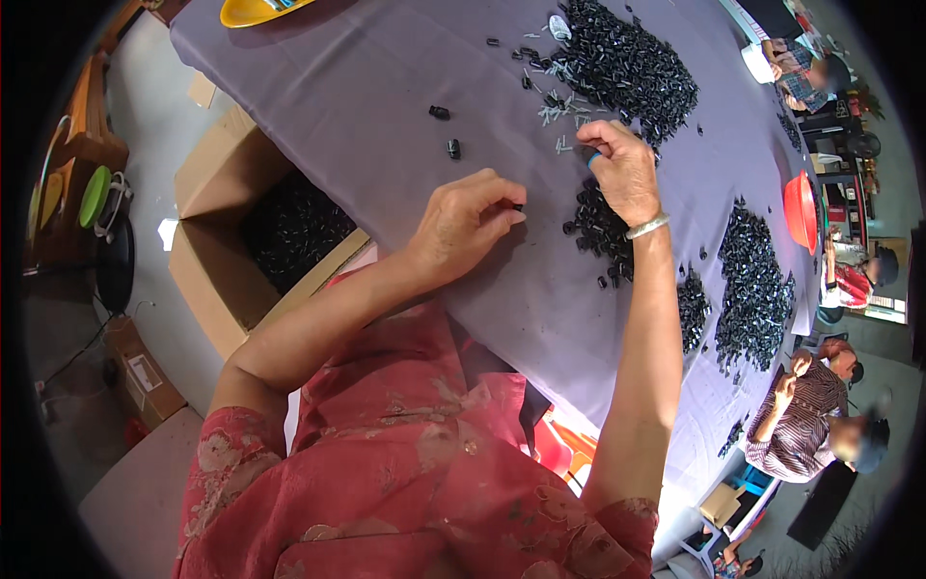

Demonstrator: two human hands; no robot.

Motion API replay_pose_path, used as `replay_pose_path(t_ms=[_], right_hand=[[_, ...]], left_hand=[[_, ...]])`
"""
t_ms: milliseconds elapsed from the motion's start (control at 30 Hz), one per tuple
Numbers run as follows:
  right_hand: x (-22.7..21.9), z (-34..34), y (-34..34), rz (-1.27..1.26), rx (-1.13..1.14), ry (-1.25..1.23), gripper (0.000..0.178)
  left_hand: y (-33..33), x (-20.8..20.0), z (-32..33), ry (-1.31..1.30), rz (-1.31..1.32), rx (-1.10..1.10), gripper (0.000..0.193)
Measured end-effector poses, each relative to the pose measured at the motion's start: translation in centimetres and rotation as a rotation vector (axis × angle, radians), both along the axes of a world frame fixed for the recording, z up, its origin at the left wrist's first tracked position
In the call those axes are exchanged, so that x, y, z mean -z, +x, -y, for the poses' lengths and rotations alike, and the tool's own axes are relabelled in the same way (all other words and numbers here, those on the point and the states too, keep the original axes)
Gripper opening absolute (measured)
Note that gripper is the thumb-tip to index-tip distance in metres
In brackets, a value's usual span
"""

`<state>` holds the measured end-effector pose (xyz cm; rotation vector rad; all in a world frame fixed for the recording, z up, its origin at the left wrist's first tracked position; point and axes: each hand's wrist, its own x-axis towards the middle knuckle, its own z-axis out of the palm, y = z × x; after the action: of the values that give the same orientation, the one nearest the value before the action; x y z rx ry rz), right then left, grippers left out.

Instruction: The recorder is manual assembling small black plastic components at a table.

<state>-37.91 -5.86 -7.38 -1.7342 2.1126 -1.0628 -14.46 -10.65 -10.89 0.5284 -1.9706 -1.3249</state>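
Note:
My left hand [465,224] is pinched on a small black plastic part [519,207] just above the table. My right hand [625,174], with a bracelet at the wrist and a blue band on a finger, is closed at the fingertips; what they hold, if anything, I cannot make out. Beside those fingertips lie thin pale pins [563,146], with more strewn along a large heap of black parts [637,72]. A smaller heap of black parts [600,227] sits partly behind my right wrist. Two black cylindrical pieces, one upper [440,113] and one lower [453,149], rest apart beyond my left hand.
A cardboard box [207,280] holding black parts stands left of the grey-covered table [376,87]. A yellow plate [253,13] is at the far edge. Rightward are another black heap [750,289], a red bowl [799,212] and several seated people.

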Motion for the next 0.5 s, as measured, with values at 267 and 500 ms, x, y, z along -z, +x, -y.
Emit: replay_pose_path(t_ms=[267, 500], right_hand=[[0.0, 0.5, -0.4, -0.113, -0.087, 0.186, 0.025], [-1.8, -2.7, 3.2, 0.27, -0.009, 0.151, 0.012]], left_hand=[[0.0, -0.3, -0.1, 0.083, -0.07, 0.132, 0.015], [0.1, -0.3, 0.1, 0.136, -0.046, 0.11, 0.012]])
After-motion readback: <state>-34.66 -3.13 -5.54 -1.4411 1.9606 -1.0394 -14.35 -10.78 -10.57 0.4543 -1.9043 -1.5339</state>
